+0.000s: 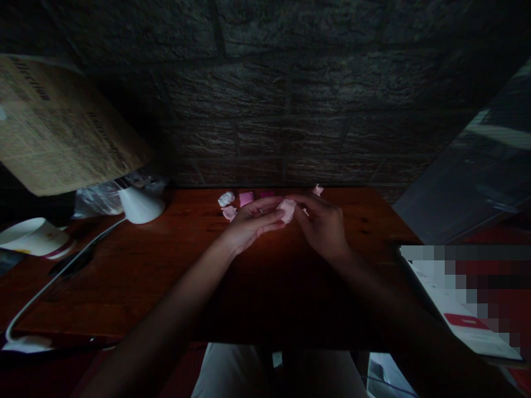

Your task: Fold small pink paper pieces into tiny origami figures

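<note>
A crumpled piece of pale pink paper (286, 211) is held between both hands above the wooden desk. My left hand (257, 220) pinches it from the left, thumb on the near side. My right hand (326, 224) has its fingertips on the paper's right edge, with the fingers curled. Behind the left hand lie a white paper ball (226, 199), a crumpled pink paper (229, 213) and a flat pink square (246, 199). A darker magenta piece (267, 194) is partly hidden by the hand. Another pink scrap (318, 189) shows beyond the right hand.
A lamp with a newsprint shade (70, 127) and white base (141, 205) stands on the desk (136, 287) at left. Its cord (62, 271) runs past a paper cup (35, 237). A brick wall (257, 110) rises behind. A white-and-red box-like thing (460, 309) is at right.
</note>
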`<state>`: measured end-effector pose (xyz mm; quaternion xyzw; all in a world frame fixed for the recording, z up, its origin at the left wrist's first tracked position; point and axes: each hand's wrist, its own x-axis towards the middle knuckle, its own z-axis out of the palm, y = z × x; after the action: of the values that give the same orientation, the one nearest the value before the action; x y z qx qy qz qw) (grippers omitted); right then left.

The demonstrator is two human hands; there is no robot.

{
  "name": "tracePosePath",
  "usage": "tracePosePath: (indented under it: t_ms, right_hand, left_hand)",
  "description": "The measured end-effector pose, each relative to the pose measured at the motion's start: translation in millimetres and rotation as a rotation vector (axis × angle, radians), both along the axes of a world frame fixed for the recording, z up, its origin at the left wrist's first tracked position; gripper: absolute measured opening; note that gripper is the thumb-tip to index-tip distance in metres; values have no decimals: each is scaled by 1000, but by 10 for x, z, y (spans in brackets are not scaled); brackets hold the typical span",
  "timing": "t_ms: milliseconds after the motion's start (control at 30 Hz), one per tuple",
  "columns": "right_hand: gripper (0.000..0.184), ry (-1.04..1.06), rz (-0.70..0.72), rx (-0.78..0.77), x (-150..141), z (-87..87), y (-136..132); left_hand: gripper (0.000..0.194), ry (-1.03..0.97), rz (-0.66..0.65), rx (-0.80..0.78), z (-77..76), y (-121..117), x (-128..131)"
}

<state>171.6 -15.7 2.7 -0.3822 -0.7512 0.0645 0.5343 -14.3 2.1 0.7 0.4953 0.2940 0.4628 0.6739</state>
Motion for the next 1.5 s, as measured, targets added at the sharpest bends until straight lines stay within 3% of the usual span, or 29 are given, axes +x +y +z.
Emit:
tracePosePath:
  t_ms: [433, 733, 933, 1133, 1300, 1500]
  right_hand:
    - [30, -12, 51, 36, 41, 6, 33]
    - [35, 22, 21, -84, 46, -37, 80]
    - [34, 344, 29, -312, 9, -41, 95]
    - [56, 664, 291, -652, -41, 59, 49]
    - [63, 709, 377, -661, -67, 89, 38]
    - [51, 750, 348, -643, -54, 79, 59]
  left_hand:
    - [43, -10, 0, 48, -1, -2, -2]
    - [46, -5, 85, 141, -64, 23, 17]
    - [47, -6, 243, 263, -70, 70, 13]
    - [44, 63, 265, 426, -77, 77, 23]
    - [45, 120, 293, 490, -96, 34, 69]
    - [45, 130, 267, 485, -103, 16, 77]
